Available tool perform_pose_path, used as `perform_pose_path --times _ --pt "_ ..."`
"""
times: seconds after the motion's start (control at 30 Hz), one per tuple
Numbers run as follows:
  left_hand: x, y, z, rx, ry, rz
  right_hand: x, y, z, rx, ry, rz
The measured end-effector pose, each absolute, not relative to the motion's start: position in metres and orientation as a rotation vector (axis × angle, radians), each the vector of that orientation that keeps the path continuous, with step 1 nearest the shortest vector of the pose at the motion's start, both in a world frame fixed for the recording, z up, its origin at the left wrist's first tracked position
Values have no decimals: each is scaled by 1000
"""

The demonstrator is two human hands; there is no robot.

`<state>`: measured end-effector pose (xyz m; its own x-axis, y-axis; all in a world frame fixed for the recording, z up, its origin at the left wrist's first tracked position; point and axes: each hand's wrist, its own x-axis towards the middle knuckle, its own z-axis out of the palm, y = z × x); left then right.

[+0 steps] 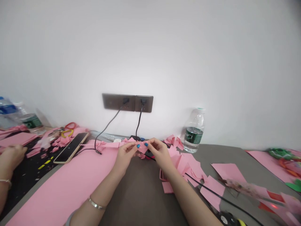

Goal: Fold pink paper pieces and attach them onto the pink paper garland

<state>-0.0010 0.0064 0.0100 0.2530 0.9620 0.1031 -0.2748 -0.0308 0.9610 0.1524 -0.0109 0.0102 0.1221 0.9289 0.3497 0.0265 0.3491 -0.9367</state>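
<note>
Between my two hands is a small piece of folded pink paper (142,147), raised in front of the wall. My left hand (128,154) pinches its left side, thumb with a blue nail pressed against the fingers. On the opposite side my right hand (158,151) grips the paper in the same way. Part of the paper is hidden behind the fingertips. Under my left forearm lies a large pink sheet (87,175). Loose folded pink pieces (185,163) are heaped beside my right hand.
A water bottle (194,131) stands by the wall, right of centre. Cables run from the wall sockets (128,102) onto the table. At left lie a phone (71,148) and scissors (68,130). Another person's hand (14,157) is at the far left. Pink squares (228,172) lie to the right.
</note>
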Motion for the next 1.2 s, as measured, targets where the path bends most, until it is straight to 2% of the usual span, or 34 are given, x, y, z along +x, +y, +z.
perform_pose_path --times 0.6,0.8,1.0,1.2 --pt "-2 10 5 1214 799 1202 151 -10 9 -964 -1264 948" --pt "-1 9 5 1160 779 1198 150 -12 10 -940 -1336 1072" --pt "0 6 8 1050 778 1195 152 -13 11 -1038 -1348 929" --pt "-1 7 8 1109 813 1187 149 -13 7 -1037 -1360 958"
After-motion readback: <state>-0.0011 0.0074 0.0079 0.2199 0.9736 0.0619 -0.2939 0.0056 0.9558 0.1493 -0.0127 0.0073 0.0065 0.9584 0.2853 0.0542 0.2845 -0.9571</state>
